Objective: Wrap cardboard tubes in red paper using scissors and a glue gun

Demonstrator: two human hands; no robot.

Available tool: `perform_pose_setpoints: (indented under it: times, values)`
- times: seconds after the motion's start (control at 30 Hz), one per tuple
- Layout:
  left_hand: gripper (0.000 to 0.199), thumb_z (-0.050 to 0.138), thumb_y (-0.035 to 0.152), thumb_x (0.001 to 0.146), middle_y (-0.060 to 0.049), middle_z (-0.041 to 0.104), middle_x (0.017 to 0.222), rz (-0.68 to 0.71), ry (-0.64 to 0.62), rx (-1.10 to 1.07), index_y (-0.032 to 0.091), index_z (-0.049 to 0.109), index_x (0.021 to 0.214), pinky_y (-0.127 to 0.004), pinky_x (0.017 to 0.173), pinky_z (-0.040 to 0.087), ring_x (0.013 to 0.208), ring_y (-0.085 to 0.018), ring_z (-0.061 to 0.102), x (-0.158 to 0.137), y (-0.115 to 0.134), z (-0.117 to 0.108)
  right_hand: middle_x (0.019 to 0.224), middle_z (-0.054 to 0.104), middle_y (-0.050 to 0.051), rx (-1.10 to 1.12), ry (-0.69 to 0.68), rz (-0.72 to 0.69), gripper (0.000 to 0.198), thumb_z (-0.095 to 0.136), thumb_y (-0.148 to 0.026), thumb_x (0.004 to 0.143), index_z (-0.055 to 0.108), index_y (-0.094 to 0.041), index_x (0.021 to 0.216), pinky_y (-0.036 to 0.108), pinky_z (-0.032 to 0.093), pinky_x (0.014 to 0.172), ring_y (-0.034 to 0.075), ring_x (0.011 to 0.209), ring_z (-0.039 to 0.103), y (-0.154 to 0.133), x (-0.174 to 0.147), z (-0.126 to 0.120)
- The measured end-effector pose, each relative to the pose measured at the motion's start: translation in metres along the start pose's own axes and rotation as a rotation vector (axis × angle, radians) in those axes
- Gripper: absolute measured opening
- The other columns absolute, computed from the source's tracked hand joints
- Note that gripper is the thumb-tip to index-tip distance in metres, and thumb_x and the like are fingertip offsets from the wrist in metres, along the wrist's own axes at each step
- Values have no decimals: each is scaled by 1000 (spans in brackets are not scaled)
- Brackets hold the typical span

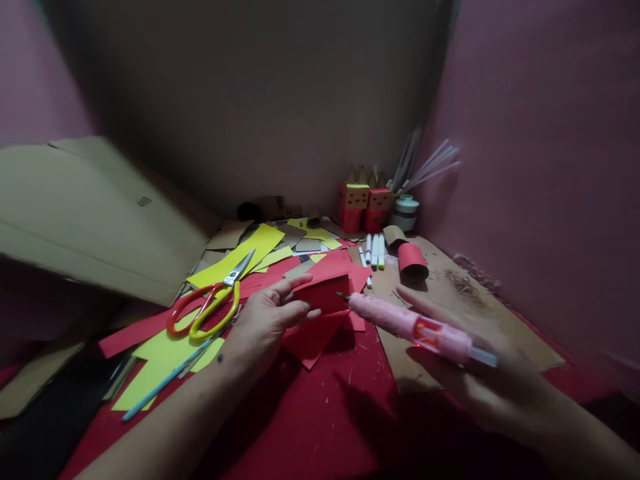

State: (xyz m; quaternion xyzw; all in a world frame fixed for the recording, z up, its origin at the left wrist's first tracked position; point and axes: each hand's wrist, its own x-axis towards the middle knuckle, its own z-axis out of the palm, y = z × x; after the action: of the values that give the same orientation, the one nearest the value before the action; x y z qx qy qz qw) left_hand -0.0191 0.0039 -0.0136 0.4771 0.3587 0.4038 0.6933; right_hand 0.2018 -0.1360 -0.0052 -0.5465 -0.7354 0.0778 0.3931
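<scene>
My left hand [273,317] pinches a folded piece of red paper [327,295] between thumb and fingers, a little above the table. A pink glue gun [415,328] is gripped in my right hand [480,380], which is somewhat blurred. Its dark nozzle points left and comes close to the red paper; whether they touch I cannot tell. A clear glue stick [484,357] pokes out of its back end. Left of my left hand lie scissors [213,307] with one red and one yellow handle, blades slightly apart, on yellow paper [173,353].
Several markers [375,251] lie beside a red paper tube [413,261] on a cardboard sheet [400,360]. Two red box-like figures [357,207] stand at the back, near a light-green jar [405,212] and glue sticks [434,163]. A blue stick [165,383] lies left; a large cardboard panel [100,213] leans there.
</scene>
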Motion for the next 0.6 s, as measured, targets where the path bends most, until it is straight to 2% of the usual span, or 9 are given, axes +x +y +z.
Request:
perform_pose_setpoints:
  times: [0.07, 0.27, 0.4, 0.6]
  values:
    - [58, 75, 10, 60, -8, 75, 88, 7, -5, 2, 12, 59, 117, -27, 78, 56, 84, -21, 70, -2, 1, 3, 133, 54, 0, -8, -24, -7, 70, 54, -20, 83, 24, -41, 143, 46, 52, 90, 29, 117, 55, 2, 3, 10]
    - [58, 72, 7, 64, -8, 74, 96, -6, -2, -1, 11, 57, 119, -26, 78, 54, 83, -18, 70, -8, 5, 10, 129, 57, 5, 42, -92, 6, 64, 50, -20, 87, 25, -33, 145, 47, 47, 96, 29, 117, 54, -8, 18, 18]
    - [56, 69, 6, 68, -7, 74, 91, -12, -7, 69, 10, 55, 122, -23, 76, 53, 83, -17, 69, -11, 8, 12, 128, 58, 5, 12, -149, 24, 57, 51, -22, 86, 36, -32, 141, 47, 44, 100, 30, 119, 51, -13, 26, 21]
    - [53, 68, 6, 70, -6, 74, 91, -20, -3, 82, 11, 56, 122, -20, 73, 52, 80, -14, 69, -13, 9, 13, 119, 63, 6, 48, -93, -20, 56, 52, -20, 86, 39, -33, 138, 43, 50, 91, 29, 113, 56, -11, 28, 29]
